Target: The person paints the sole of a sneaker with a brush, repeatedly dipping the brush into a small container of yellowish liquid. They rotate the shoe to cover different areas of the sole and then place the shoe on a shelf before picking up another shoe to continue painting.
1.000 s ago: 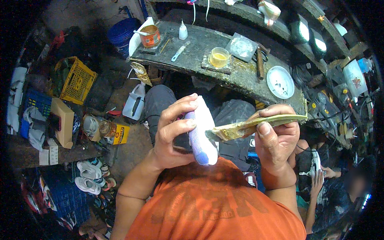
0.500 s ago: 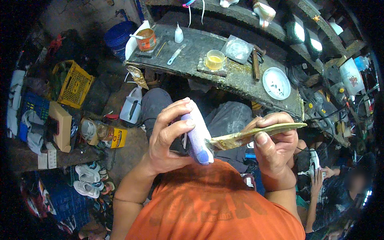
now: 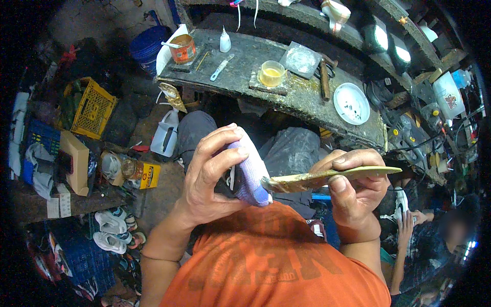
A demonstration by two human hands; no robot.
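Note:
In front of my chest I hold a lavender mesh shoe (image 3: 250,176) with a pale sole side, gripped by my left hand (image 3: 207,176) with the fingers over its far end. The shoe stands on edge, tilted. My right hand (image 3: 358,187) pinches a flat, yellowish, glue-stained brush (image 3: 307,180) between thumb and fingers. The brush lies nearly level, and its short dark tip touches the edge of the shoe near its lower end. Part of the shoe is hidden behind my left fingers.
Ahead is a dark workbench (image 3: 220,82) with an orange tin (image 3: 183,49), a white squeeze bottle (image 3: 225,42), a cup of yellowish liquid (image 3: 271,77), a hammer (image 3: 325,82) and a white plate (image 3: 351,105). A yellow crate (image 3: 94,110) stands left. At right, another person's hand (image 3: 406,230) touches a shoe.
The shoe has turned in my left hand, showing less of its pale side. My right hand and the brush have shifted slightly right and nearer to me.

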